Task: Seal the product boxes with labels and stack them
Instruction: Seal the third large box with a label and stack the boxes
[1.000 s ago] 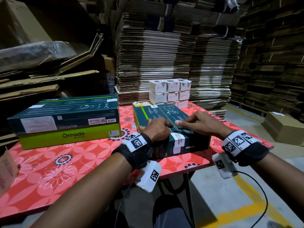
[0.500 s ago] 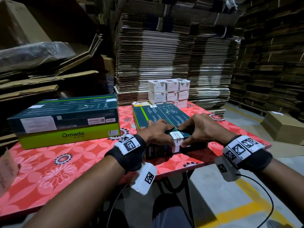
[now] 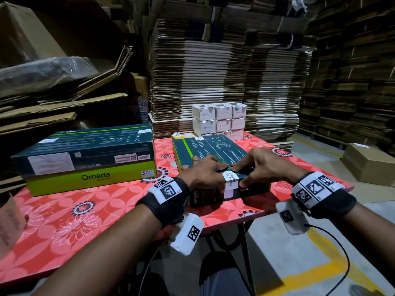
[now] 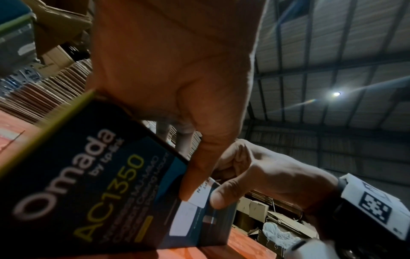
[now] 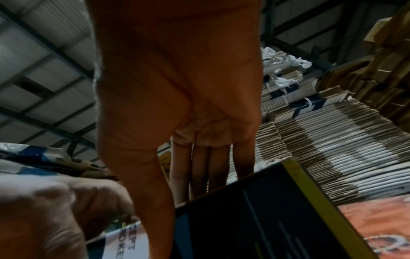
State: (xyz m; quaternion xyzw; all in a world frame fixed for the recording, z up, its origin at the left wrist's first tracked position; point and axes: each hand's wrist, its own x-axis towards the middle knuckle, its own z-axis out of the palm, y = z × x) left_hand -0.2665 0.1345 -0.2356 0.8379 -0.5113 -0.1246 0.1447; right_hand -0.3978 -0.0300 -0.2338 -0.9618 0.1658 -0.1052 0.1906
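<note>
A dark teal Omada box [image 3: 213,146] lies lengthwise on the red floral table [image 3: 74,221], its near end by the table's front edge. A white seal label [image 3: 229,178] wraps from the top over that end face. My left hand [image 3: 207,174] sits just left of the label, fingertips on the top, thumb [image 4: 199,166] pressing the label's edge [image 4: 201,194]. My right hand [image 3: 256,167] mirrors it on the right, fingers [image 5: 199,166] straight over the top, thumb flat on the end face [image 5: 255,219]. The label [image 5: 126,241] shows between both thumbs.
A larger teal and green Omada box [image 3: 85,159] stands on the table's left. Small white boxes [image 3: 220,120] are stacked at the far edge. Flattened cardboard piles [image 3: 213,71] wall the back and sides. A brown carton [image 3: 369,165] sits on the floor to the right.
Both hands slid back from the box's top to its near edge. The label now lies folded down over the end face, thumbs on either side of it.
</note>
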